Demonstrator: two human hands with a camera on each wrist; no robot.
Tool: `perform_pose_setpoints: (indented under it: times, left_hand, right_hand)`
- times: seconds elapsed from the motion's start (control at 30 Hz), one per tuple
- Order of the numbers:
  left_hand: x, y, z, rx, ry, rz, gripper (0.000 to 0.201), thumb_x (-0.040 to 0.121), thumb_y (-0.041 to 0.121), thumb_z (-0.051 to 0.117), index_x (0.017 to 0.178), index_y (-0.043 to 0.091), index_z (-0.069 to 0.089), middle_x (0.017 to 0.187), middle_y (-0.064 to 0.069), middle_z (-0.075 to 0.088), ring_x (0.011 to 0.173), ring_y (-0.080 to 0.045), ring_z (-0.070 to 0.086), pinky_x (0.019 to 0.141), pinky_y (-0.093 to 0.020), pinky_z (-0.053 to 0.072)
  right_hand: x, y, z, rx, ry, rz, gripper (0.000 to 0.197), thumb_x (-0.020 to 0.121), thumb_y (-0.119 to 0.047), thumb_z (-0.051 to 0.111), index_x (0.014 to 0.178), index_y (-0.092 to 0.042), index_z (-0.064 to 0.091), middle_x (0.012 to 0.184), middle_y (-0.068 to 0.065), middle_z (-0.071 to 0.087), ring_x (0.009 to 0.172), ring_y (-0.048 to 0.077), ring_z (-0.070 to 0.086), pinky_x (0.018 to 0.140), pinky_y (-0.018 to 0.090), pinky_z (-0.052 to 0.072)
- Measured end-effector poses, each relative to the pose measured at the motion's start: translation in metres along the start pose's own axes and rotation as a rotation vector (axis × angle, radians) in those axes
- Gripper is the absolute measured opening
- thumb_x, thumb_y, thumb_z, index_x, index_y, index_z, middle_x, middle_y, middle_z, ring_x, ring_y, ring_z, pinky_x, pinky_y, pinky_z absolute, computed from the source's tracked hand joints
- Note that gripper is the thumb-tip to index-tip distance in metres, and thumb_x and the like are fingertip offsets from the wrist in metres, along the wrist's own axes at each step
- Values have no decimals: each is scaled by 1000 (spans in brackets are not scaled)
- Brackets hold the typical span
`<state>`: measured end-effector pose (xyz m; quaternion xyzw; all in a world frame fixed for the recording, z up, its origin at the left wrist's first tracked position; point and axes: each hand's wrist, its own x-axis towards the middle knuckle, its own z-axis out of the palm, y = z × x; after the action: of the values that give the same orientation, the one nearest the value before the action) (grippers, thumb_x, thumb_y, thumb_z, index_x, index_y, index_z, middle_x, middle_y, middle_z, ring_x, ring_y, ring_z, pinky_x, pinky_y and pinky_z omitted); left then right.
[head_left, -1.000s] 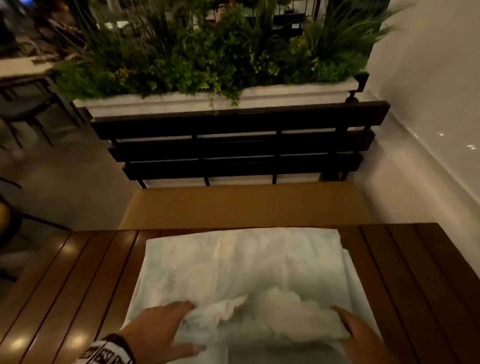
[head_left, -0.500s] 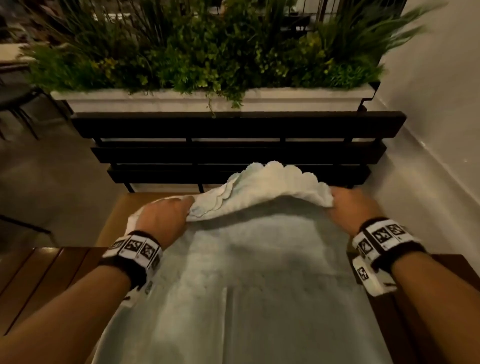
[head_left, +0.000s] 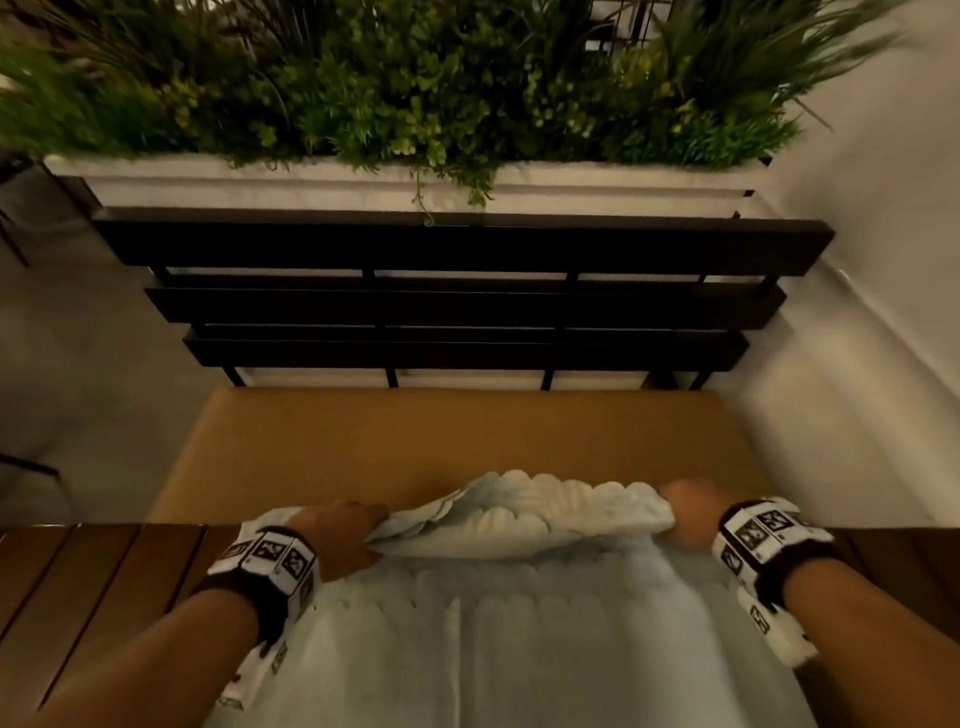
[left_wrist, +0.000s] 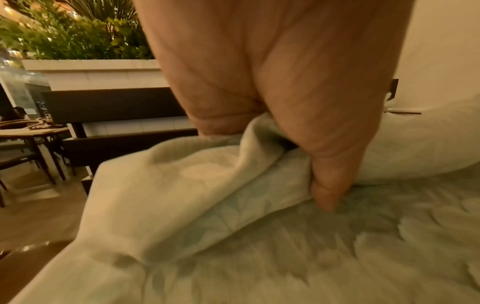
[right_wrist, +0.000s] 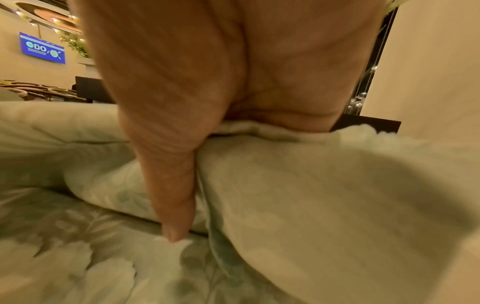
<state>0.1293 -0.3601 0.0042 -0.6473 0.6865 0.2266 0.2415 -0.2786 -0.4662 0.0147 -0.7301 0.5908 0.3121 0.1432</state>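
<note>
The cloth (head_left: 493, 654) is spread along the table (head_left: 104, 582). At its far end the scalloped hem (head_left: 519, 514) is gripped in curled fingers by the left hand (head_left: 332, 535) and right hand (head_left: 685, 514), equally near. Its long axis runs left-right between them, raised above the lower layer. A bench (head_left: 441, 436) lies beyond.

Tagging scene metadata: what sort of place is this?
Probably a restaurant or café dining area: the slatted wooden table under the cloth faces a cushioned bench backed by a planter, and more dining tables and chairs stand beyond.
</note>
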Motion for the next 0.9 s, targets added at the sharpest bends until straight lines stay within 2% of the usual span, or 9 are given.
perform_pose_setpoints:
  times: [0.07,0.17,0.23,0.37,0.47,0.6,0.73,0.83,0.9]
  left_hand:
    - [0,-7,-13,38,112,-40,46,91,48,51,133,31,46,135,0,56,119,-24,56,100,-41,45]
    - [-2,-13,-30,89,568,-290,53,87,42,55,137,28,43,134,-6,51,116,-32,51,95,-52,41]
    - [-8,-8,-25,52,716,-352,70,82,44,61,144,22,38,141,-13,43,122,-37,44,96,-59,39]
    - [-20,10,35,-13,559,-77,84,80,75,40,148,27,30,151,-4,36,134,-27,40,106,-49,39]
    - [-40,18,76,-94,401,-12,96,70,92,22,143,31,35,139,8,44,124,-17,44,104,-37,40]
    - [-56,21,94,-147,371,-16,103,56,101,25,139,40,33,127,15,49,113,-12,48,101,-34,38]
    - [-68,22,92,-252,139,58,80,78,79,44,141,31,33,134,11,53,119,-13,53,103,-34,42]
    - [-76,22,106,-133,341,116,44,90,61,29,119,35,50,110,12,63,102,-12,64,85,-33,55]
    - [-89,21,108,-200,447,96,33,92,51,35,120,38,46,104,13,68,93,-11,69,76,-30,59]
  right_hand:
    - [-6,1,-12,48,163,49,17,85,-40,65,100,-31,61,113,4,69,107,30,63,94,42,52]
    - [-16,0,-26,70,741,198,47,75,-29,79,118,-26,59,122,12,60,111,38,53,95,52,46]
    - [-21,-7,-20,124,847,186,66,73,-35,80,132,-23,54,133,17,53,116,40,48,99,57,44]
    - [-34,-31,30,274,327,-163,72,89,-68,54,147,-29,38,155,2,37,136,25,38,113,44,40]
    - [-50,-38,64,192,178,-243,102,63,-96,27,147,-39,34,148,-11,36,134,18,35,113,42,37]
    - [-62,-35,84,354,102,-226,104,51,-97,55,138,-44,35,136,-17,43,124,13,45,107,39,42]
    - [-76,-42,90,344,-19,-218,90,62,-90,57,132,-33,46,134,-3,53,125,21,51,106,41,46]
    - [-90,-44,99,381,-2,-170,116,58,-96,23,146,-24,44,144,3,51,132,23,48,110,36,41]
    - [-109,-45,108,508,39,-112,67,90,-72,41,139,-26,46,131,6,64,116,23,62,101,36,51]
